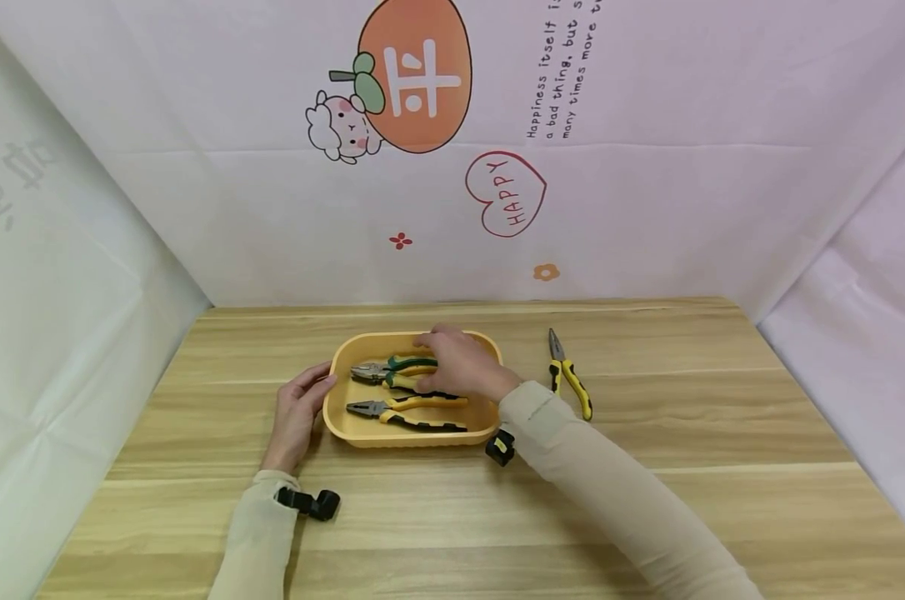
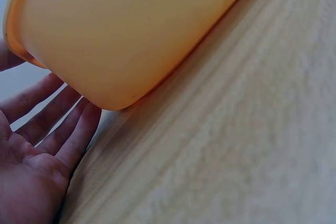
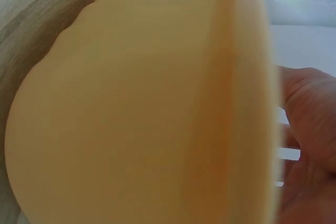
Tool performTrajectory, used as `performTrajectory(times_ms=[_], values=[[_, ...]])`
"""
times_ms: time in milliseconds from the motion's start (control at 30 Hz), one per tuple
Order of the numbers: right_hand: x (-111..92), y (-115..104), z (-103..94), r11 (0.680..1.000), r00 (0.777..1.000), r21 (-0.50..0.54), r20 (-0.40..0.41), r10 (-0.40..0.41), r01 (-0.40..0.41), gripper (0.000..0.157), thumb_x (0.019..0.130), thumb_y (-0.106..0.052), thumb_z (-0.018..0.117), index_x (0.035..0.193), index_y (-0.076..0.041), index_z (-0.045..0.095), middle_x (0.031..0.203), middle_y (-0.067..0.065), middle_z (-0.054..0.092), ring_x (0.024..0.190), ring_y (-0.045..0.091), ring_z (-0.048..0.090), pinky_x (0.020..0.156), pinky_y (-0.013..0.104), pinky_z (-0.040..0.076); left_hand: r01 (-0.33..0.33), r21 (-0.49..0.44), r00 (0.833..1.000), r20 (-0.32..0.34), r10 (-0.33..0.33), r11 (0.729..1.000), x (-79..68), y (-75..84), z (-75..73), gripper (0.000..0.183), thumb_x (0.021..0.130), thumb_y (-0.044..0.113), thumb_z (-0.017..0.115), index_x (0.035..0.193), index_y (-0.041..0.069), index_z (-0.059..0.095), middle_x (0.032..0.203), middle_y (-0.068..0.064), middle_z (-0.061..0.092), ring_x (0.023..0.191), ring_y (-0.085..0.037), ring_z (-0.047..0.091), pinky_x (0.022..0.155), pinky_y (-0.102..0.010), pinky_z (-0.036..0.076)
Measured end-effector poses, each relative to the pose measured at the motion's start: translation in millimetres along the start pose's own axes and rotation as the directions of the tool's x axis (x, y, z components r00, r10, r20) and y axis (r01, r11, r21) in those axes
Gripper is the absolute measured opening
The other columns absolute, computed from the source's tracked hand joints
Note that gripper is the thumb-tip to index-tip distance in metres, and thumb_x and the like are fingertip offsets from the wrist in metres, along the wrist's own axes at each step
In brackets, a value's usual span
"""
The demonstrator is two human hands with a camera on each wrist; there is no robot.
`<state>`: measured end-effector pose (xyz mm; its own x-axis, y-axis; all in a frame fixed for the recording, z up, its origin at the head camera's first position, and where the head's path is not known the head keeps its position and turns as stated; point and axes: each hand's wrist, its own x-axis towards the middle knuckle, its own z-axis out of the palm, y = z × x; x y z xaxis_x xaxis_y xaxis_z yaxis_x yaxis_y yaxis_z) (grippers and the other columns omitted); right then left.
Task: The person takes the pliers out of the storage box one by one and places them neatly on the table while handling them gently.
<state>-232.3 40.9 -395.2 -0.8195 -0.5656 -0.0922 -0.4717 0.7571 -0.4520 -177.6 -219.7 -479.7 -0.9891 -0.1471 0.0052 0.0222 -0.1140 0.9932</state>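
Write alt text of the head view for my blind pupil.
A person's right hand partly covers green pliers in a yellow tray, beside yellow pliers; the left hand touches the tray's left end. Another pair lies on the wooden table, right of the tray.

sleeves [image 1: 623, 504]: long, plain, beige | wrist cameras [image 1: 325, 505]: small, black
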Motion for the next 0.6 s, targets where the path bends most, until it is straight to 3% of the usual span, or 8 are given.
performTrajectory(times_ms=[167, 400, 600], values=[[2.8, 1.2, 5.1, 1.0, 1.0, 0.007, 0.002, 0.0, 0.0, 0.066, 0.086, -0.03, 0.084, 0.143, -0.008, 0.057, 0.143, 0.013, 0.054, 0.13, 0.032, 0.051, 0.107, 0.047, 0.046, -0.002, -0.014, 1.0, 0.0, 0.002, 1.0, 0.2, -0.1, 0.5, 0.04, 0.101, 0.006, 0.061, 0.135, -0.013, 0.056, 0.111, -0.003, 0.07, 0.1, -0.015, 0.07, 0.087, -0.026, 0.058], [5.2, 1.8, 11.9, 1.0, 1.0, 0.013, 0.03, 0.006, -0.007, 0.065, 0.087, -0.028, 0.083, 0.144, -0.01, 0.057, 0.15, 0.011, 0.049, 0.147, 0.036, 0.032, 0.119, 0.053, 0.031, 0.01, -0.001, 1.0, -0.005, -0.01, 1.0, -0.5, 0.3, 0.7, 0.039, 0.101, 0.006, 0.06, 0.135, -0.013, 0.056, 0.113, -0.007, 0.069, 0.101, -0.016, 0.07, 0.088, -0.026, 0.058], [6.2, 0.5, 14.8, 1.0, 1.0, -0.027, 0.013, -0.003, 0.003, 0.063, 0.087, -0.026, 0.084, 0.142, -0.01, 0.058, 0.148, 0.011, 0.051, 0.144, 0.037, 0.036, 0.115, 0.055, 0.035, 0.016, 0.002, 1.0, -0.006, -0.016, 1.0, -0.5, 1.1, 0.5, 0.039, 0.101, 0.006, 0.06, 0.135, -0.012, 0.056, 0.112, -0.005, 0.069, 0.101, -0.016, 0.07, 0.089, -0.027, 0.058]])
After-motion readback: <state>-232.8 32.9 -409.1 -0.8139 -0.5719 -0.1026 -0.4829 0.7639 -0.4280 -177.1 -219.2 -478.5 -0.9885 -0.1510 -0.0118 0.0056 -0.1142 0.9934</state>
